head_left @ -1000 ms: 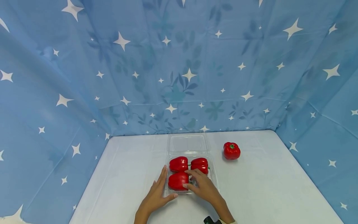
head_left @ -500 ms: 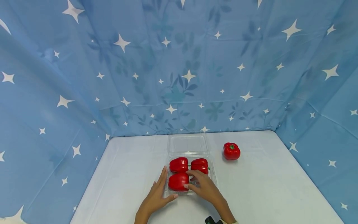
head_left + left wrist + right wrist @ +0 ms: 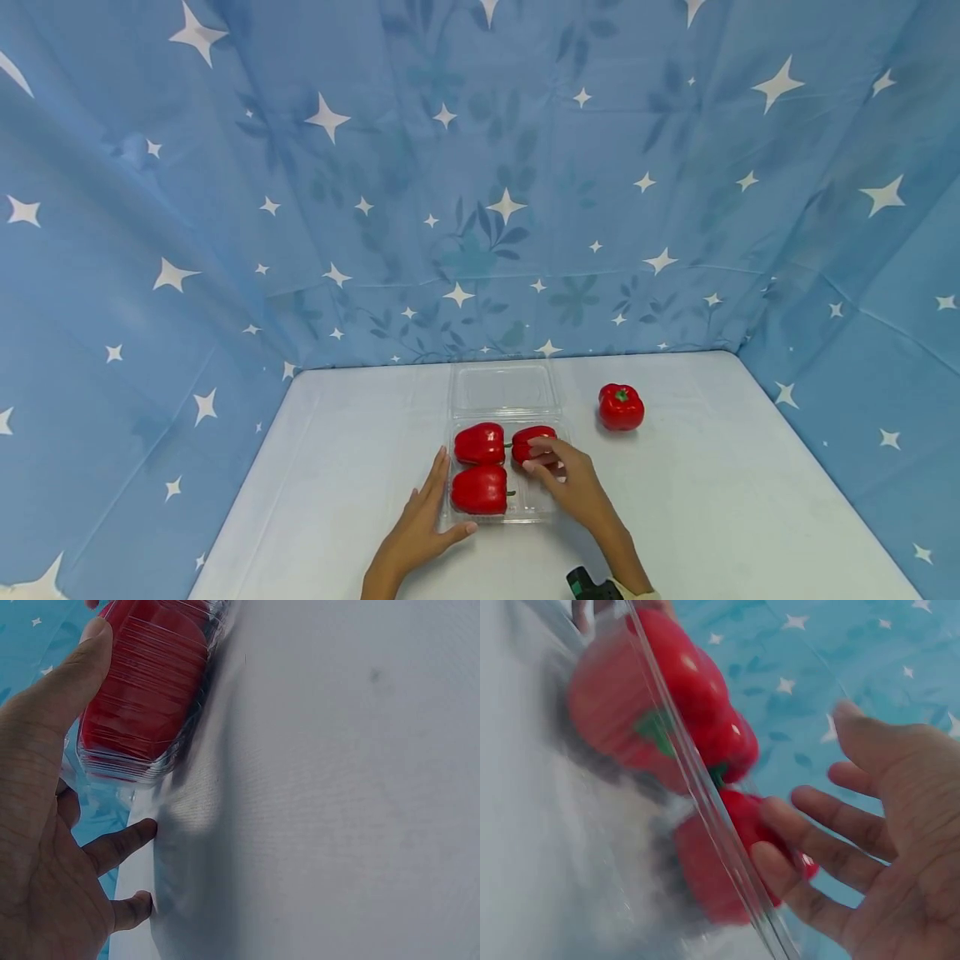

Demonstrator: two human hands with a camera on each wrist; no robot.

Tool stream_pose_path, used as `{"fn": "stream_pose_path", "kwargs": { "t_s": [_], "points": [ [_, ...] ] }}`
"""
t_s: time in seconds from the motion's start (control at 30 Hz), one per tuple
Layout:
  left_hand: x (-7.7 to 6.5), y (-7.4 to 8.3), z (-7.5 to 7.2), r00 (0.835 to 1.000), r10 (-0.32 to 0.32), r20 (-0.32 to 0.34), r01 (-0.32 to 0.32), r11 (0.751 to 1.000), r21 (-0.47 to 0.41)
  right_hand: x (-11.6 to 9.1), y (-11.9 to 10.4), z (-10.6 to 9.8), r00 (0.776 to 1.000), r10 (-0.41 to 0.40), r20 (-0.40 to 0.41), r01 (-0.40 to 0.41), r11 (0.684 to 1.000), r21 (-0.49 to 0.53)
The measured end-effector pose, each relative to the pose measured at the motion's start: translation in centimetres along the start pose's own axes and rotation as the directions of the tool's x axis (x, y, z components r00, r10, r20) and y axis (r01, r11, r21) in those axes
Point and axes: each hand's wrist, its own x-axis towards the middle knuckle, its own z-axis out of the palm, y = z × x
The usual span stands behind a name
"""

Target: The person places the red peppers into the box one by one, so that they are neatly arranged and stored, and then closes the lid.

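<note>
A clear plastic clamshell container point(image 3: 534, 502) holds three red bell peppers. Two lie in its left half, a front pepper point(image 3: 478, 490) with its stem to the right and a rear pepper point(image 3: 479, 443); the third pepper point(image 3: 529, 437) is at the back right. My left hand point(image 3: 420, 527) rests against the container's left side, thumb spread at the front corner. Over the back-right pepper is my right hand point(image 3: 576, 485), partly covering it. In the right wrist view its fingers are loosely bent and spread beside that pepper, without gripping it.
The container's lid point(image 3: 504, 388) lies folded back behind it. Another red bell pepper point(image 3: 621, 408) stands on the white table point(image 3: 712, 483), right of the container. A blue star-patterned curtain point(image 3: 480, 200) surrounds the back and sides. A dark wrist device point(image 3: 588, 583) shows below the right hand.
My right hand has left the front-left pepper, uncovering its stem, and moved right and back to the back-right pepper. The left hand has stayed in place.
</note>
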Motion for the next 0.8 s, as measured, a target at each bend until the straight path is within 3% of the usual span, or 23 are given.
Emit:
{"fn": "stream_pose_path", "kwargs": {
  "t_s": [0.2,0.43,0.57,0.8],
  "points": [
    [0.0,0.0,0.0,1.000,-0.008,0.002,0.008,1.000,0.001,0.6,1.2,-1.9,0.977,0.026,-0.212,-0.043,0.996,-0.077],
    [0.0,0.1,-0.1,1.000,-0.012,0.016,0.012,1.000,-0.009,1.3,2.7,-4.4,0.910,0.029,-0.414,-0.116,0.975,-0.188],
    [0.0,0.0,-0.1,1.000,-0.013,0.020,0.014,1.000,-0.015,1.7,3.6,-5.6,0.899,0.057,-0.433,-0.197,0.938,-0.285],
    [0.2,-0.2,0.1,1.000,-0.002,0.009,0.002,1.000,-0.004,2.4,4.7,-7.0,0.933,0.170,-0.317,-0.307,0.836,-0.455]
  ]
}}
